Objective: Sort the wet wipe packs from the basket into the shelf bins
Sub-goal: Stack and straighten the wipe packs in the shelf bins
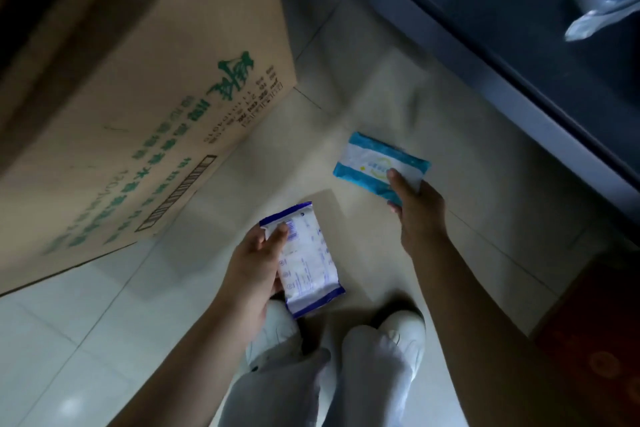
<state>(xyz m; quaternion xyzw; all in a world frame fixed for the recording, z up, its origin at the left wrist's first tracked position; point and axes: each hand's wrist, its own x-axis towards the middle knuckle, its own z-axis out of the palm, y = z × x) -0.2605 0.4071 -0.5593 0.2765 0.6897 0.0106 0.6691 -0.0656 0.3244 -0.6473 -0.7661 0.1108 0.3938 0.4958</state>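
The left hand (258, 258) grips a dark-blue-edged wet wipe pack (304, 260) by its side, and the right hand (417, 210) pinches a turquoise wet wipe pack (375, 163) at one end, out past its fingertips. That end-only pinch looks weak, so the turquoise pack could slip onto the tiled floor (104, 322) below both hands. Neither basket nor bins show, so a pack could land in the wrong bin.

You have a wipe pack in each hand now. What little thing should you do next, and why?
Probably raise the right hand with its teal pack toward the dark shelf beside it. Both hands are full, the left hand gripping the blue-edged pack, so nothing more can be picked up. No bin is in view.
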